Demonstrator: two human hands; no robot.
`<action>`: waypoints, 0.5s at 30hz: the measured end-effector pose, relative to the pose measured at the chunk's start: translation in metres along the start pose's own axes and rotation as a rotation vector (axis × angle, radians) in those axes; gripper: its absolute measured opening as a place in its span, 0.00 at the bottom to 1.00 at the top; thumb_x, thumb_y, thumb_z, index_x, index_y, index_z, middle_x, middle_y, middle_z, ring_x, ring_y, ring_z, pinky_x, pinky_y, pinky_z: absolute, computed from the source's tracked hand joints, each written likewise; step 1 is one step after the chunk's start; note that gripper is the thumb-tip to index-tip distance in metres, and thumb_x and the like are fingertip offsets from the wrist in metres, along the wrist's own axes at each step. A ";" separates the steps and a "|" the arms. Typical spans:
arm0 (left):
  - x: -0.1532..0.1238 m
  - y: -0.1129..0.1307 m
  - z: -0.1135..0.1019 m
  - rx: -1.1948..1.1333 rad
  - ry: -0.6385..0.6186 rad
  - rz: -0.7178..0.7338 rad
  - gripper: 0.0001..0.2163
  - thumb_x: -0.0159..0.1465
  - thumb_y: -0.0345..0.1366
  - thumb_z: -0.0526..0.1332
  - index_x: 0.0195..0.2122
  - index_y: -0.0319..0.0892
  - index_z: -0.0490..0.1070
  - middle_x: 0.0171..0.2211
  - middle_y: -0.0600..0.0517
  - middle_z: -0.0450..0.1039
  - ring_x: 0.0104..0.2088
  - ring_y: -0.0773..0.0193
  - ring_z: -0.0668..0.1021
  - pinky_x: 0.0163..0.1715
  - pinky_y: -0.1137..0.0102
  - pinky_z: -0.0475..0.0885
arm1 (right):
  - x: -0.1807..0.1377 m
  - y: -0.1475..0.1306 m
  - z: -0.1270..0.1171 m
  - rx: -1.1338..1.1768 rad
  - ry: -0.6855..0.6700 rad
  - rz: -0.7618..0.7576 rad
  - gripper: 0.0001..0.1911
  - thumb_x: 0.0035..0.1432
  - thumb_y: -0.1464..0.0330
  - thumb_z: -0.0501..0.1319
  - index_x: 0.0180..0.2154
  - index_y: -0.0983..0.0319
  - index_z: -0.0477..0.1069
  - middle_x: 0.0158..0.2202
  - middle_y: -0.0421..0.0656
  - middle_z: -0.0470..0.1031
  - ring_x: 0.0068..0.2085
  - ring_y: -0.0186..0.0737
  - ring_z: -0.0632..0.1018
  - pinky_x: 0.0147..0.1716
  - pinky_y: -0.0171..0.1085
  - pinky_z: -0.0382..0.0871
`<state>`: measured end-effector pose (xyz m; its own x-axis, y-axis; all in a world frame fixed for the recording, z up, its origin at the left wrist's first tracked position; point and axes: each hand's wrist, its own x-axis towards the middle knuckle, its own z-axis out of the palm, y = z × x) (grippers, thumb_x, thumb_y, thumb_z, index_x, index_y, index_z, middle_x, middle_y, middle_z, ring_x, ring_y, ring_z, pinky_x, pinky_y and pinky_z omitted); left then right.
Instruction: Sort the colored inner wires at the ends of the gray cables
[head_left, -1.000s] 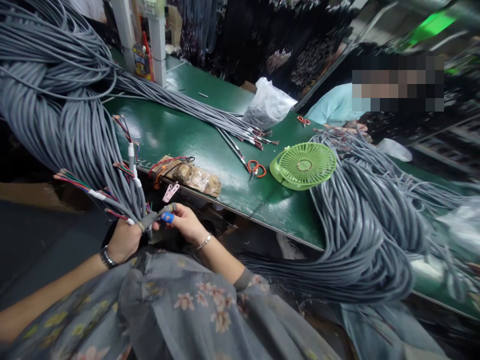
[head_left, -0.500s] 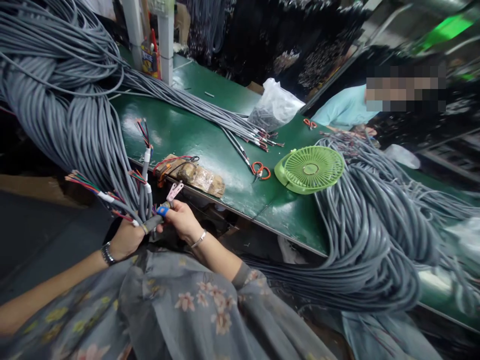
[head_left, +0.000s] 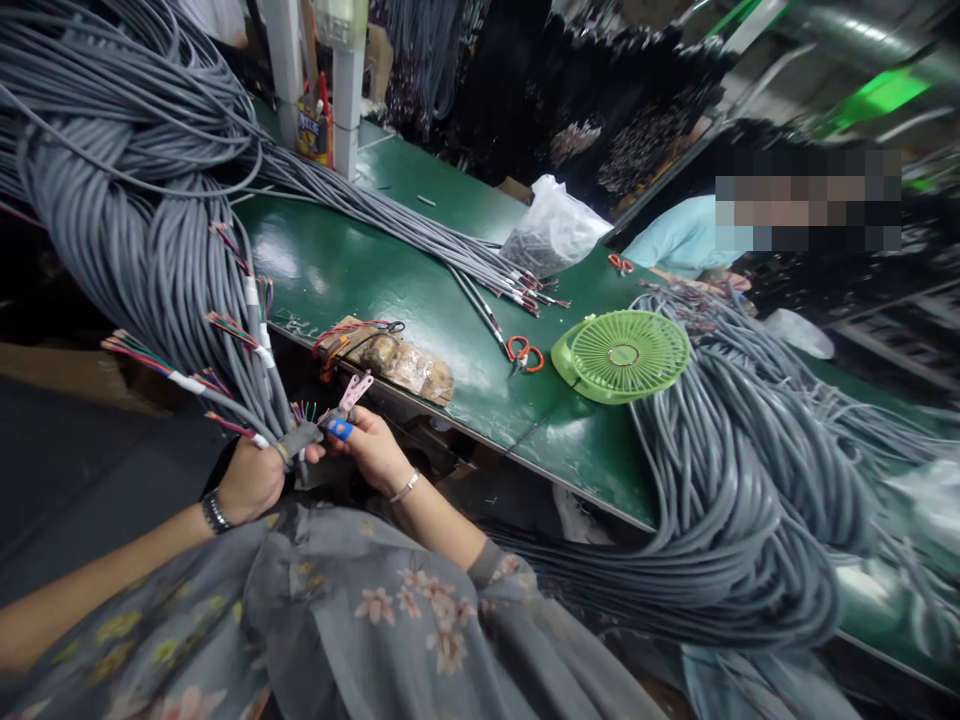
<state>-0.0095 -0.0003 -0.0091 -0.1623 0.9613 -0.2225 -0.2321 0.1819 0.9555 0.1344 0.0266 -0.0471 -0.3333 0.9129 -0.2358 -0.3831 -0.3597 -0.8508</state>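
Observation:
My left hand [head_left: 253, 482] is closed around grey cables [head_left: 259, 385] whose stripped ends fan out in coloured wires. One cable end, with thin coloured wires [head_left: 306, 411], points toward my right hand. My right hand [head_left: 373, 455] is pinched on a small pink clip [head_left: 355, 392] that sticks up above its fingers. A blue wrap [head_left: 339, 429] covers a finger of this hand. The two hands are close together in front of my lap, near the table's edge. What lies between my right fingertips is partly hidden.
A green table [head_left: 322, 250] carries a taped cardboard block [head_left: 409, 368], orange-handled scissors [head_left: 525, 353], a green fan [head_left: 622, 355] and a plastic bag [head_left: 559, 230]. Large grey cable bundles [head_left: 735, 480] hang over its edge at right; others [head_left: 142, 200] lie left. A co-worker [head_left: 675, 235] sits across.
My right hand has moved slightly right, away from the cable end, so its thin coloured wires now show. The cables in my left hand have tilted left.

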 end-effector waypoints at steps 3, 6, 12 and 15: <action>-0.002 0.005 0.001 -0.003 -0.030 -0.016 0.12 0.41 0.41 0.74 0.10 0.44 0.74 0.14 0.52 0.74 0.21 0.62 0.77 0.27 0.67 0.75 | 0.003 -0.003 -0.012 0.107 0.030 0.050 0.28 0.37 0.47 0.77 0.27 0.61 0.71 0.23 0.36 0.71 0.23 0.30 0.67 0.26 0.32 0.68; -0.001 0.010 0.006 -0.018 -0.059 -0.047 0.10 0.41 0.40 0.73 0.11 0.44 0.75 0.14 0.51 0.74 0.21 0.62 0.77 0.27 0.67 0.75 | 0.011 -0.012 -0.017 0.159 0.077 0.128 0.27 0.54 0.43 0.66 0.31 0.62 0.74 0.25 0.38 0.72 0.25 0.31 0.69 0.25 0.31 0.68; 0.008 0.008 0.015 -0.023 -0.137 -0.021 0.09 0.42 0.39 0.73 0.14 0.43 0.77 0.14 0.52 0.73 0.20 0.63 0.75 0.26 0.65 0.75 | 0.026 -0.022 -0.003 0.178 0.091 0.095 0.26 0.59 0.44 0.64 0.33 0.62 0.75 0.27 0.39 0.73 0.27 0.33 0.70 0.26 0.32 0.70; 0.011 0.004 0.015 -0.023 -0.127 -0.037 0.09 0.41 0.40 0.74 0.14 0.43 0.78 0.14 0.52 0.73 0.19 0.62 0.75 0.25 0.65 0.74 | 0.028 -0.022 0.002 0.236 0.119 0.096 0.24 0.58 0.46 0.66 0.34 0.62 0.76 0.26 0.39 0.73 0.27 0.34 0.71 0.27 0.33 0.70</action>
<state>0.0025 0.0139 -0.0045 -0.0309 0.9728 -0.2294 -0.2576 0.2140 0.9422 0.1320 0.0595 -0.0342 -0.2792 0.8838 -0.3754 -0.5496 -0.4676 -0.6923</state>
